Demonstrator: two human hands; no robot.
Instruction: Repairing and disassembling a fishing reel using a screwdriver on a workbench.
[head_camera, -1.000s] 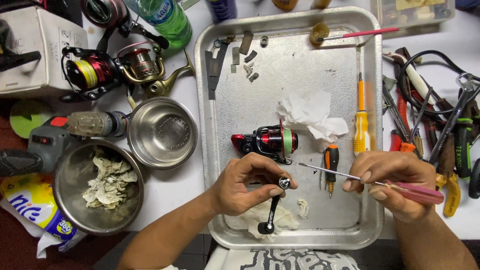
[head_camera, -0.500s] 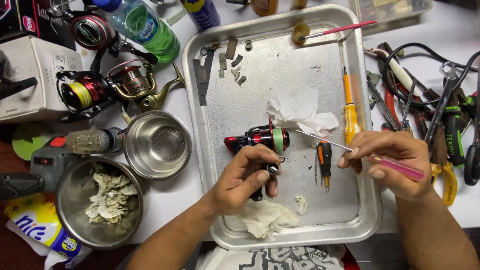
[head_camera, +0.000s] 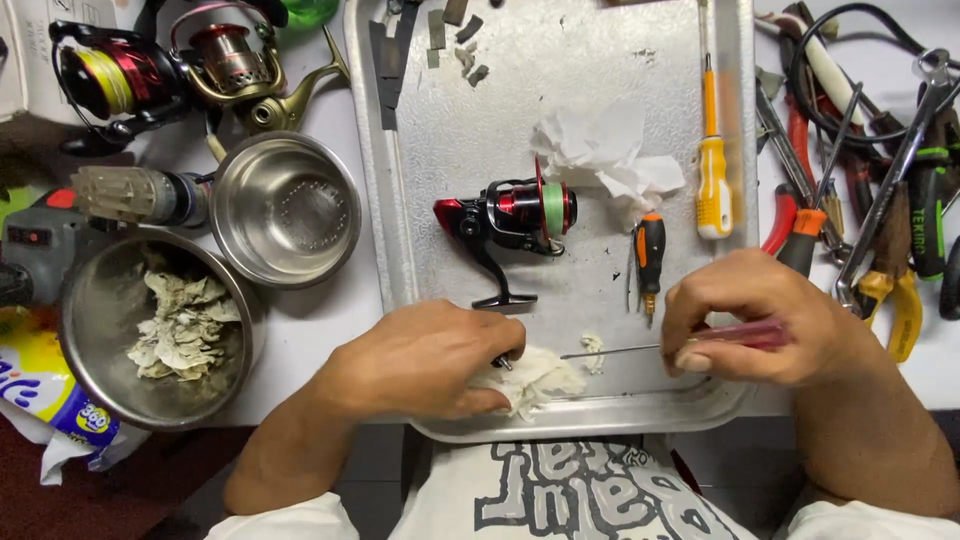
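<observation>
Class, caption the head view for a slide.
Left hand presses tissue; right hand holds screwdriver beside reel.

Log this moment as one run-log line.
left hand: on crumpled tissue | right hand: holds thin pick tool | red-black reel: lying in metal tray

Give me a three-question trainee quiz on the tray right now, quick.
1. True or false: the red and black fishing reel lies inside the metal tray.
2. What does the right hand hold?
A. a thin pick with a pink handle
B. the yellow screwdriver
C. pliers
3. What does the left hand press on at the tray's near edge?

Key:
1. True
2. A
3. A crumpled white tissue, with a small dark part under the fingers.
</observation>
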